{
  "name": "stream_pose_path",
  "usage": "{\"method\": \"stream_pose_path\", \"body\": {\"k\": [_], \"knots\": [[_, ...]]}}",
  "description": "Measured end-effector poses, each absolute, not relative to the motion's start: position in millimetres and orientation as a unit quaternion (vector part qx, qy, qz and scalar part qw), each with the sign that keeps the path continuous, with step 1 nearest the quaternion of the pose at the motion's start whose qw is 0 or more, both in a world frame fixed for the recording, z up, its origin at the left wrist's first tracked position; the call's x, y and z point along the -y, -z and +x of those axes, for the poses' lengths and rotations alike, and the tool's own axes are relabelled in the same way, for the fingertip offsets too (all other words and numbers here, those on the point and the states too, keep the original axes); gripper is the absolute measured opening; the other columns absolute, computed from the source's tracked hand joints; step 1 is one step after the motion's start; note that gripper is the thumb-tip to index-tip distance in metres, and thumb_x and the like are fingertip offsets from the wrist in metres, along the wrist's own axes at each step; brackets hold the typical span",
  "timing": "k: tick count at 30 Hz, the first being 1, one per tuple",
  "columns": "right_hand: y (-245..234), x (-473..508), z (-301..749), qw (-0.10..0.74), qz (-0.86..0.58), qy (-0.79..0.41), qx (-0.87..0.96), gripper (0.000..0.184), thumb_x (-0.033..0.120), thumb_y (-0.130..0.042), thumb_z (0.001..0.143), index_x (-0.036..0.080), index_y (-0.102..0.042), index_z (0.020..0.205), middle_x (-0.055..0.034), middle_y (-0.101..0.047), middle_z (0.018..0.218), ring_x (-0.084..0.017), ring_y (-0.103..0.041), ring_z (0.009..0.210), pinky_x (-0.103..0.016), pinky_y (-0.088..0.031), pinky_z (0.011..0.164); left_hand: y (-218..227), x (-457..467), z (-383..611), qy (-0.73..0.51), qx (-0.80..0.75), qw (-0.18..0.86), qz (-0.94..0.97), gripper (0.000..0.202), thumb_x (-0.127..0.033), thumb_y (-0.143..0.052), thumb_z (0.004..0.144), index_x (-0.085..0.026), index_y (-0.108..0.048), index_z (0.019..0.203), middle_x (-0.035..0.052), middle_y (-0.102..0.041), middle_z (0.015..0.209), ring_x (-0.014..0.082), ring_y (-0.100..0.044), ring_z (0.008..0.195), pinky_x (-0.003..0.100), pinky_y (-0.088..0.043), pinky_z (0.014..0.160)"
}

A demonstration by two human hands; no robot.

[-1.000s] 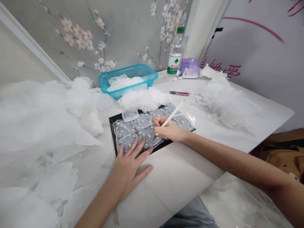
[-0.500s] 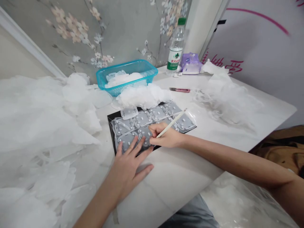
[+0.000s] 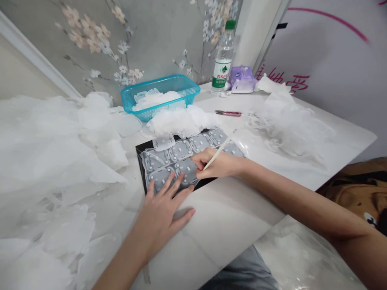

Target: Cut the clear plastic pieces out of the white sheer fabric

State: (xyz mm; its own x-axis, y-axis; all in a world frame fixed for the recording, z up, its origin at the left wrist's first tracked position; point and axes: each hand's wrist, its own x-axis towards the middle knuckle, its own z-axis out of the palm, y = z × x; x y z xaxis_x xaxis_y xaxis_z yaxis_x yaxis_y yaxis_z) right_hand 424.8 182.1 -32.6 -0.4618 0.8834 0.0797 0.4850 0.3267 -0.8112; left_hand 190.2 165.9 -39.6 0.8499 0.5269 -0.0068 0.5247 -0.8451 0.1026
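Note:
A black board [image 3: 140, 151] lies on the white table, covered by a clear plastic sheet of moulded pieces [image 3: 181, 155]. My left hand [image 3: 163, 213] lies flat with fingers spread, its fingertips pressing on the sheet's near edge. My right hand [image 3: 216, 165] is closed in a pen grip on a thin white stick [image 3: 220, 149], whose lower tip touches the sheet near the middle. A loose clear piece [image 3: 163, 142] rests at the board's far edge.
A turquoise basket [image 3: 160, 94] of clear pieces stands behind the board, with a white heap [image 3: 181, 121] in front of it. Pink scissors [image 3: 228, 113], a water bottle [image 3: 223, 60] and a purple tissue pack [image 3: 242, 80] lie farther back. Piles of clear plastic fill the left side [image 3: 45, 161] and right [image 3: 287, 121].
My right hand with the stick has shifted slightly along the sheet, first nearer, then back toward the far right. My left hand stays flat in place.

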Motion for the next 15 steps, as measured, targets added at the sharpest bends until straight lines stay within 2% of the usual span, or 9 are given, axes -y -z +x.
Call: {"method": "stream_pose_path", "body": {"k": [4, 8, 11, 15], "knots": [[33, -182, 428, 0.263, -0.448, -0.368, 0.772, 0.023, 0.012, -0.053, 0.064, 0.019, -0.032, 0.057, 0.0091, -0.03, 0.051, -0.005, -0.024, 0.05, -0.02, -0.02, 0.046, 38, -162, 193, -0.008, -0.281, 0.047, 0.958, 0.043, -0.045, -0.04, 0.091, -0.03, -0.047, 0.131, 0.005, -0.036, 0.148, 0.0325, -0.032, 0.136, 0.065, -0.026, 0.101], [40, -182, 421, 0.294, -0.459, -0.378, 0.748, 0.023, 0.014, -0.053, 0.065, 0.019, -0.032, 0.057, 0.0092, -0.028, 0.05, -0.005, -0.026, 0.05, -0.019, -0.02, 0.045, 41, -157, 197, -0.025, -0.293, 0.031, 0.955, 0.045, -0.041, -0.04, 0.09, -0.029, -0.045, 0.133, 0.0055, -0.035, 0.148, 0.0332, -0.032, 0.136, 0.063, -0.026, 0.101], [44, -182, 416, 0.315, -0.463, -0.387, 0.733, 0.024, 0.014, -0.053, 0.064, 0.019, -0.031, 0.056, 0.0094, -0.027, 0.049, -0.005, -0.025, 0.049, -0.019, -0.02, 0.045, 43, -156, 198, -0.03, -0.291, 0.021, 0.956, 0.05, -0.043, -0.04, 0.091, -0.031, -0.037, 0.14, 0.0059, -0.034, 0.149, 0.0335, -0.032, 0.135, 0.062, -0.027, 0.101], [43, -184, 420, 0.301, -0.454, -0.373, 0.751, 0.024, 0.014, -0.054, 0.064, 0.019, -0.032, 0.057, 0.0096, -0.027, 0.049, -0.005, -0.023, 0.05, -0.019, -0.02, 0.046, 41, -156, 197, -0.022, -0.291, 0.025, 0.956, 0.049, -0.046, -0.039, 0.091, -0.033, -0.038, 0.138, 0.0065, -0.037, 0.147, 0.0339, -0.033, 0.135, 0.064, -0.028, 0.1]]}}
